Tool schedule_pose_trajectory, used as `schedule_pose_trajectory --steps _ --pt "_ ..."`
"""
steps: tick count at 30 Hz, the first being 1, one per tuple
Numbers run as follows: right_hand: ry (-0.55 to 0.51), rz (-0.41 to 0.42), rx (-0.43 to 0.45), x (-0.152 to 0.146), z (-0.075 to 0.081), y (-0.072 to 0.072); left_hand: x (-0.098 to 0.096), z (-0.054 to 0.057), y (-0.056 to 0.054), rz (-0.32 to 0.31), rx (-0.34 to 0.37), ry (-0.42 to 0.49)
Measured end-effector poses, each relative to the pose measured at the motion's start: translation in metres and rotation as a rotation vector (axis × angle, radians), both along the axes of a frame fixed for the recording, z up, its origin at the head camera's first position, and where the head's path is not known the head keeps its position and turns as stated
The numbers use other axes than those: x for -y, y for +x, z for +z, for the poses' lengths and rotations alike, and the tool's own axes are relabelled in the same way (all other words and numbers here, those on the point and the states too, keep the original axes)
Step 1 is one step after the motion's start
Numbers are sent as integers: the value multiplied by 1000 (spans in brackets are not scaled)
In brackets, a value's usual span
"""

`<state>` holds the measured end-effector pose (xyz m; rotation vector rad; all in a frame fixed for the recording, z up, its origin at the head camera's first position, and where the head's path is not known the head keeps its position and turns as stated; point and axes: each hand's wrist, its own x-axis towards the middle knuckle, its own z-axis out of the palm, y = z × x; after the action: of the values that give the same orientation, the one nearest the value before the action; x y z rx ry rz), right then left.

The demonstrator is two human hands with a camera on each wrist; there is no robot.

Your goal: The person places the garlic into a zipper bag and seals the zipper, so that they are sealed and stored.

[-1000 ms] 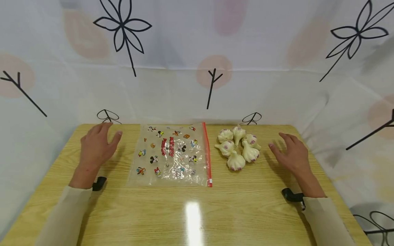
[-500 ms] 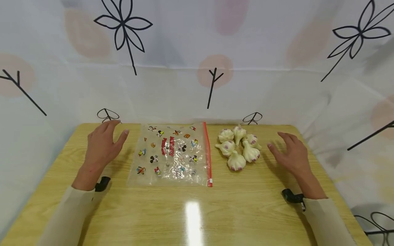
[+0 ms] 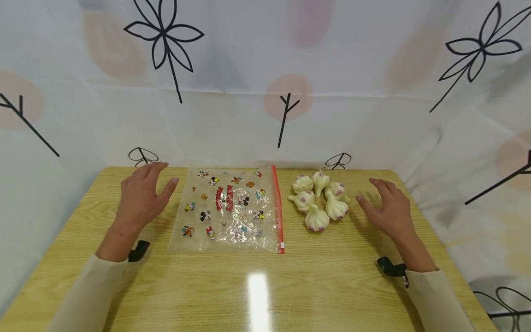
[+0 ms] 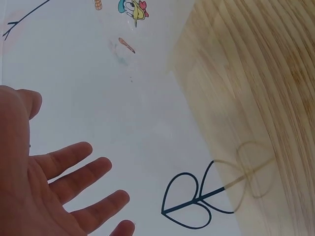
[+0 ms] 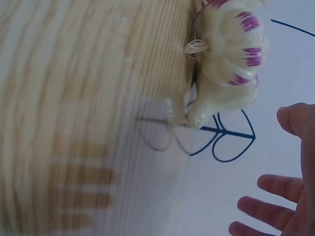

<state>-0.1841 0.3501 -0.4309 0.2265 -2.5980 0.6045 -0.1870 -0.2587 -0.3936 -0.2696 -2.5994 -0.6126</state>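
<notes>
A clear zip bag [image 3: 199, 242] printed with small cartoon figures lies flat on the table, its red zip edge on the right. Right of it several white garlic bulbs [image 3: 317, 218] with purple marks sit in a close cluster. My left hand [image 3: 143, 196] hovers just left of the bag, fingers spread and holding nothing. To the right of the garlic, my right hand [image 3: 388, 210] is held over the table with relaxed fingers, thumb toward the bulbs. The right wrist view has garlic bulbs [image 5: 229, 46] near the thumb, apart from the hand.
The light wooden table [image 3: 199, 290] meets a white cloth backdrop [image 3: 224, 124] with black leaf drawings at its far edge. More of this cloth hangs along both sides. A bright glare strip lies on the table's near middle.
My left hand has moved right, closer to the bag. My right hand has shifted slightly left toward the garlic. The bag and bulbs stay in place.
</notes>
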Motion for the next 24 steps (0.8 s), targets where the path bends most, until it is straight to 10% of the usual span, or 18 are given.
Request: schedule_pose_trajectory --steps 24 --pt "-6 126 -126 24 16 8 -26 9 9 -84 -31 14"
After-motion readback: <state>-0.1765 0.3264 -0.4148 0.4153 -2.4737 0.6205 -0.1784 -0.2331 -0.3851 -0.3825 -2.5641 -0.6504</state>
